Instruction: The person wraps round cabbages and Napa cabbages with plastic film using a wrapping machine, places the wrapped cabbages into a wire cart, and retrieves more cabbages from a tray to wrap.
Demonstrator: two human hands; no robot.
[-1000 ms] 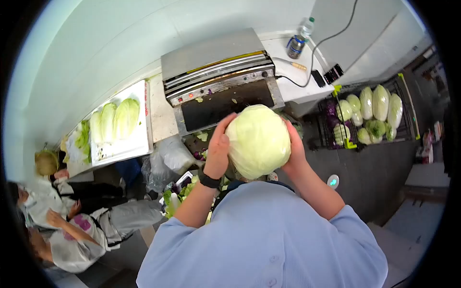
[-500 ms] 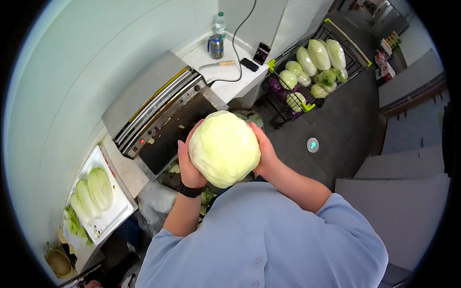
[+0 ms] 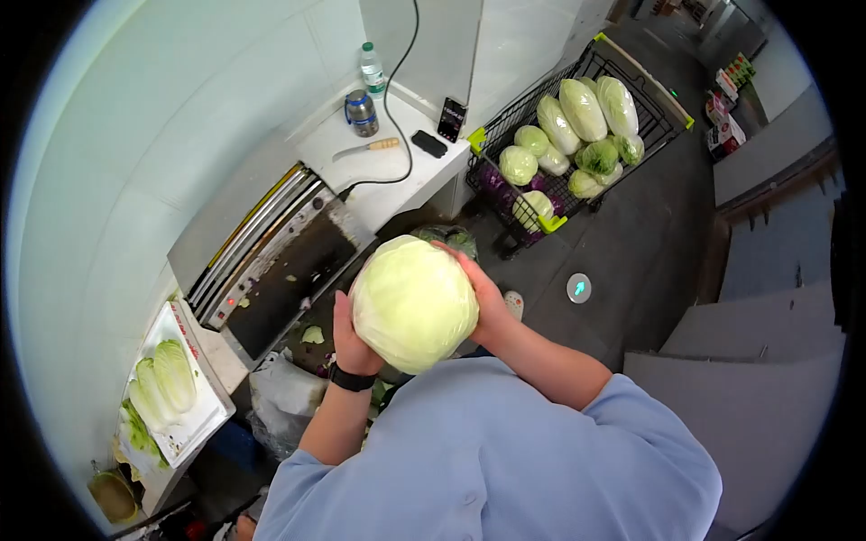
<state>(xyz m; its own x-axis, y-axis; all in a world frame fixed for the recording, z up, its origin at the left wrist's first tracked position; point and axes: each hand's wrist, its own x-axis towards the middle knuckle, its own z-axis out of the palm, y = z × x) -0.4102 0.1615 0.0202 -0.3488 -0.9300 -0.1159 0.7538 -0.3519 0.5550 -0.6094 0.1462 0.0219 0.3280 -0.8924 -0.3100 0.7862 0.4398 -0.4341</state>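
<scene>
A large pale green cabbage (image 3: 415,305), wrapped in clear film, is held up in front of my body. My left hand (image 3: 355,341), with a black band at the wrist, presses on its left side. On its right side lies my right hand (image 3: 483,293), the fingers curving behind it and partly hidden. Beyond the cabbage to the left is the wrapping machine (image 3: 280,279), with a dark plate and a small red light. A shopping cart (image 3: 487,135) at upper right carries several wrapped Chinese cabbages (image 3: 583,110) and round cabbages (image 3: 518,166).
On the white counter (image 3: 316,144) are a bottle (image 3: 372,68), a blue-grey flask (image 3: 361,114), a wooden-handled knife (image 3: 383,144) and a phone (image 3: 451,119). A white tray (image 3: 203,410) with Chinese cabbages stands at left. Leaf scraps (image 3: 312,334) and a plastic bag (image 3: 280,397) lie below the machine.
My view and body have turned to the right, so the machine and counter sit further left. The cabbage stays between both hands, slightly lower in the view.
</scene>
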